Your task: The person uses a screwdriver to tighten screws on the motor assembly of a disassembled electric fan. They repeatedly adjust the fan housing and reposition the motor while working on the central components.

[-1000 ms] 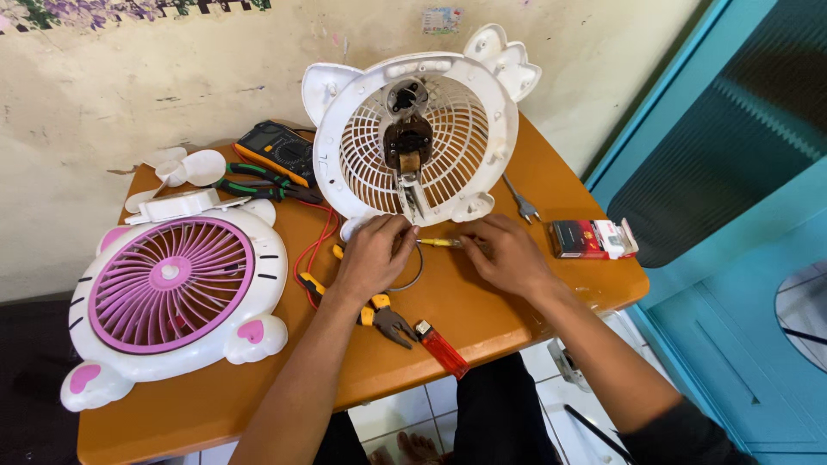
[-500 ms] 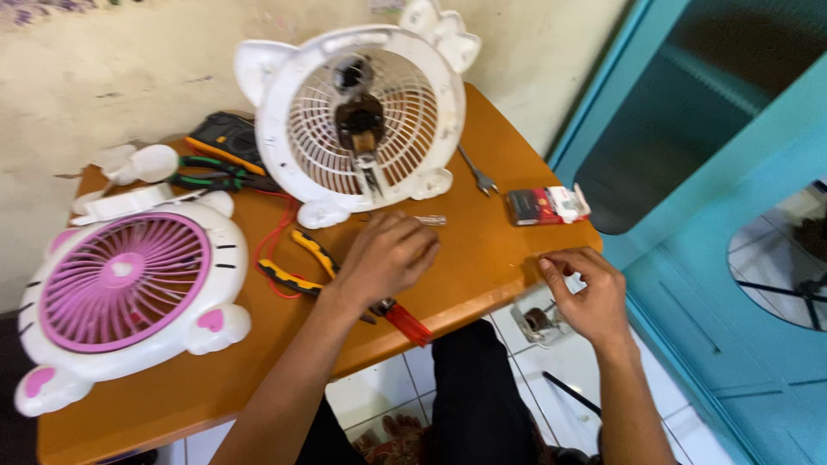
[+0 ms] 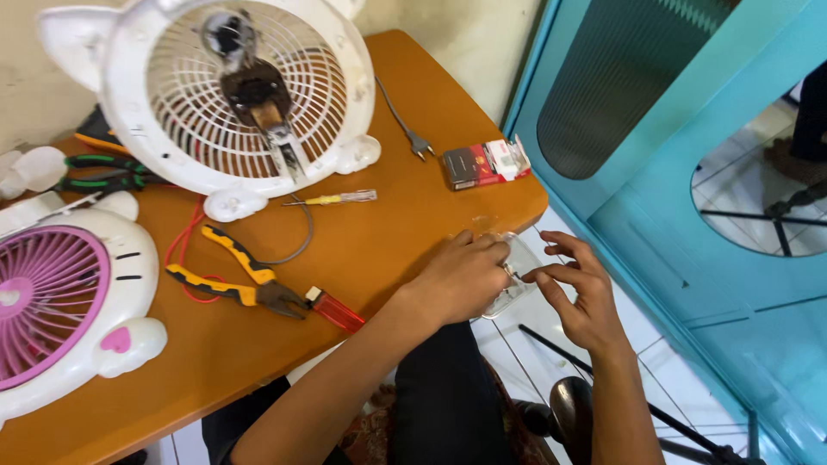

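1. Both hands have left the middle of the table (image 3: 258,379) and come to its right edge. A second ago they were side by side just under the open white fan (image 3: 215,95). Half a second ago the right hand was already off the edge while the left lay by the pliers.

2. Now the left hand (image 3: 461,280) and the right hand (image 3: 581,297) meet at the table's edge over a small clear plastic box (image 3: 517,275). The box sits half on the corner, half out over the floor.

3. The left hand's fingers are curled and rest on the box. The right hand's thumb and first finger are pinched close together — on something tiny at the box, but it is too small to tell what.

4. So the work has gone from the fan to the little box. The fan stands alone, its motor bare, with no hand near it.

5. The view has also swung right and down since the earlier picture. The blue door (image 3: 689,172) fills more of it, and the pink fan (image 3: 60,301) is cut off at the left.

6. Nothing else has moved — the yellow pliers (image 3: 233,275), the red screwdriver (image 3: 336,310), the thin yellow screwdriver (image 3: 336,199), the plug (image 3: 418,146) and the small red packet (image 3: 487,162) lie where they lay.
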